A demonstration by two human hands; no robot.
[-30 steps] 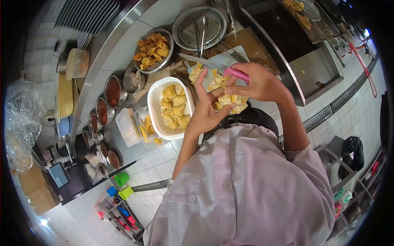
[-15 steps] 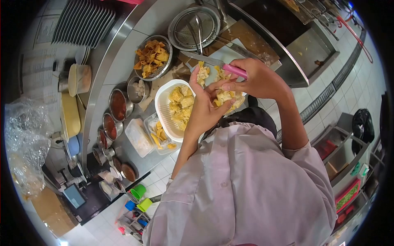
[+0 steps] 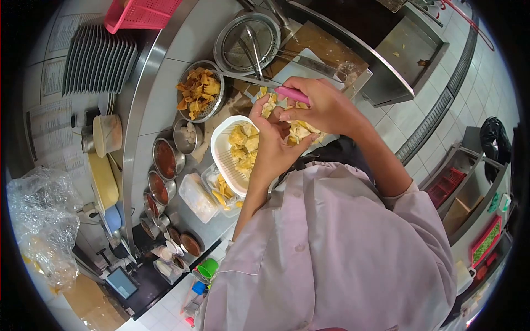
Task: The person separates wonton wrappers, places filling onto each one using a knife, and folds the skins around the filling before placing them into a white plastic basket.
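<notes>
My right hand (image 3: 320, 105) is closed round the pink handle of a knife (image 3: 292, 94), whose blade points left over the counter. Close beside it, my left hand (image 3: 271, 140) has its fingers bent round a yellow wrapper piece (image 3: 266, 105). More yellow filled dumplings (image 3: 301, 132) lie just under and behind both hands, partly hidden. To the left of my left hand, a white ribbed tray (image 3: 222, 144) holds several yellow dumplings (image 3: 243, 142).
A colander of fried wrappers (image 3: 200, 95), a round strainer (image 3: 243, 44), a small bowl (image 3: 187, 135) and bowls of red sauce (image 3: 164, 157) stand around the tray. A white board (image 3: 295, 67) lies beyond the hands. Lidded tubs (image 3: 197, 197) sit nearer the body.
The camera view has shifted and turned slightly. Both hands remain close together, and the knife is still held, its blade now nearly level across the view.
</notes>
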